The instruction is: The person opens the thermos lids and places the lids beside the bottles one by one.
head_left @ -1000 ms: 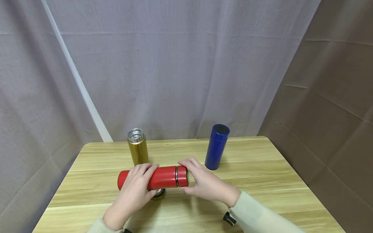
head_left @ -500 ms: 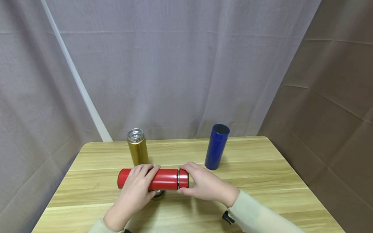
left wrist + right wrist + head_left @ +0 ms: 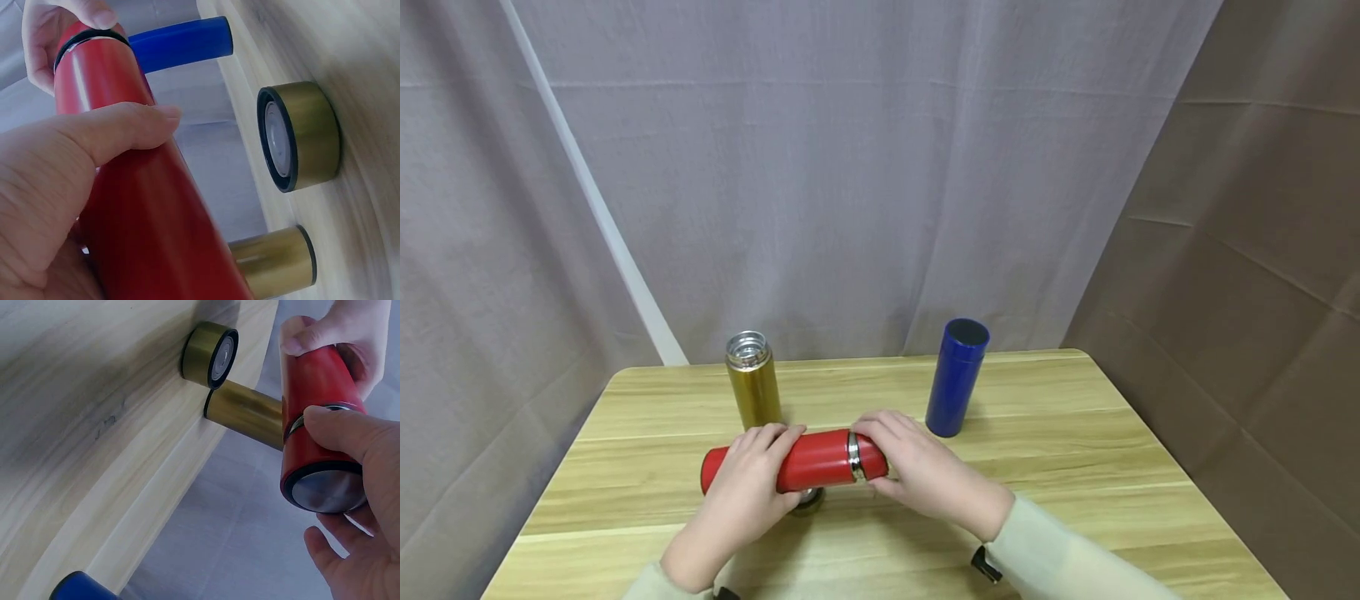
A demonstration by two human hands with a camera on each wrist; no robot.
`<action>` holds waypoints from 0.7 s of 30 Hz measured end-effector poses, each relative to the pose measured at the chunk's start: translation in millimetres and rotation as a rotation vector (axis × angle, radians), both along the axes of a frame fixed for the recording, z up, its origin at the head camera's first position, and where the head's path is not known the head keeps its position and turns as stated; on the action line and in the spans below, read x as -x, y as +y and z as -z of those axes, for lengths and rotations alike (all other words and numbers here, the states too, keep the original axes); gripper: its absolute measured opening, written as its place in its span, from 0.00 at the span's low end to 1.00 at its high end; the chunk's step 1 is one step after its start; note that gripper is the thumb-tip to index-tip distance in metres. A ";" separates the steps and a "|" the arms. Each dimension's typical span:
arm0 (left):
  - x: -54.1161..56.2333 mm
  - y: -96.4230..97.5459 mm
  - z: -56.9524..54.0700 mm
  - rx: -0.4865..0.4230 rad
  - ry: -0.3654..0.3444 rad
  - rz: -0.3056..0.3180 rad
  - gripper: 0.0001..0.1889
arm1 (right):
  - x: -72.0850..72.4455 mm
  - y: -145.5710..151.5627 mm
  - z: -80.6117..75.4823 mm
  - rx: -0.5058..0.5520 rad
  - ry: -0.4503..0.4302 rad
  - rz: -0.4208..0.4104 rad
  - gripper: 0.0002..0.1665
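A red thermos (image 3: 816, 461) lies sideways in the air over the table, held between both hands. My left hand (image 3: 739, 487) grips its body from above, thumb along the near side. With thumb and fingers my right hand (image 3: 928, 477) holds the red lid (image 3: 322, 457) at the right end. A silver band shows between lid and body, and the lid tilts slightly off the body's line. Below the thermos a gold lid (image 3: 307, 137) sits on the table with its inner side up, mostly hidden in the head view.
An uncapped gold thermos (image 3: 756, 390) stands upright behind my left hand. To the back right stands a blue thermos (image 3: 953, 383) with a dark top. The wooden table (image 3: 1075, 433) ends at grey curtains (image 3: 850, 208) behind and on the sides.
The red lid has tilted against the body, and the silver band between them shows wider. My right hand has turned with the lid; the left hand keeps its grip.
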State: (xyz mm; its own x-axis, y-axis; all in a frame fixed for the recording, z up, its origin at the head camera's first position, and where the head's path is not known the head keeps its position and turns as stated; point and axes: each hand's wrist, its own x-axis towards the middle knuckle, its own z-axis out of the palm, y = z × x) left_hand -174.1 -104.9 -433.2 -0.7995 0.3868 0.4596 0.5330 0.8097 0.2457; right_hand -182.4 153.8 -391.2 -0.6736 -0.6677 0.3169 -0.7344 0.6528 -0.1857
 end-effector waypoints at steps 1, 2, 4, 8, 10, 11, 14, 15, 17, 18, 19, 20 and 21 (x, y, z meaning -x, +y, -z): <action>0.0 -0.8 -0.3 -0.004 -0.009 -0.003 0.41 | 0.3 0.7 -0.1 0.008 0.003 0.003 0.39; -0.1 -1.8 -0.7 -0.007 -0.015 -0.006 0.41 | 0.7 1.6 -0.1 0.019 0.003 0.008 0.39; -0.1 -4.8 -1.2 -0.012 -0.024 -0.019 0.41 | 2.3 4.6 0.0 0.057 -0.015 0.025 0.38; 0.7 -11.3 -1.8 -0.030 -0.032 -0.047 0.41 | 7.9 12.5 1.5 0.162 -0.101 0.070 0.38; 1.4 -13.0 -2.4 -0.042 -0.038 -0.056 0.41 | 10.9 15.6 4.0 0.201 -0.140 0.090 0.38; 1.7 -13.4 -2.6 -0.051 -0.042 -0.057 0.41 | 12.0 16.6 5.1 0.218 -0.156 0.095 0.38; 2.5 -13.7 -2.9 -0.077 -0.044 -0.062 0.41 | 13.7 18.4 8.5 0.241 -0.186 0.115 0.38; 3.0 -13.8 -2.8 -0.088 -0.040 -0.064 0.41 | 14.0 18.8 9.5 0.245 -0.193 0.121 0.38; 3.8 -13.8 -3.0 -0.117 -0.034 -0.065 0.41 | 14.3 19.5 10.7 0.255 -0.210 0.130 0.37; 4.4 -13.6 -3.2 -0.134 -0.030 -0.066 0.41 | 14.6 20.0 11.3 0.259 -0.217 0.135 0.37; 4.9 -13.3 -3.7 -0.152 -0.028 -0.067 0.41 | 14.8 20.4 11.9 0.263 -0.222 0.141 0.37; 5.4 -12.9 -4.2 -0.170 -0.024 -0.065 0.41 | 15.0 20.8 12.6 0.263 -0.222 0.148 0.37; 6.0 -12.2 -4.9 -0.189 -0.021 -0.064 0.41 | 15.4 21.3 13.4 0.263 -0.222 0.156 0.37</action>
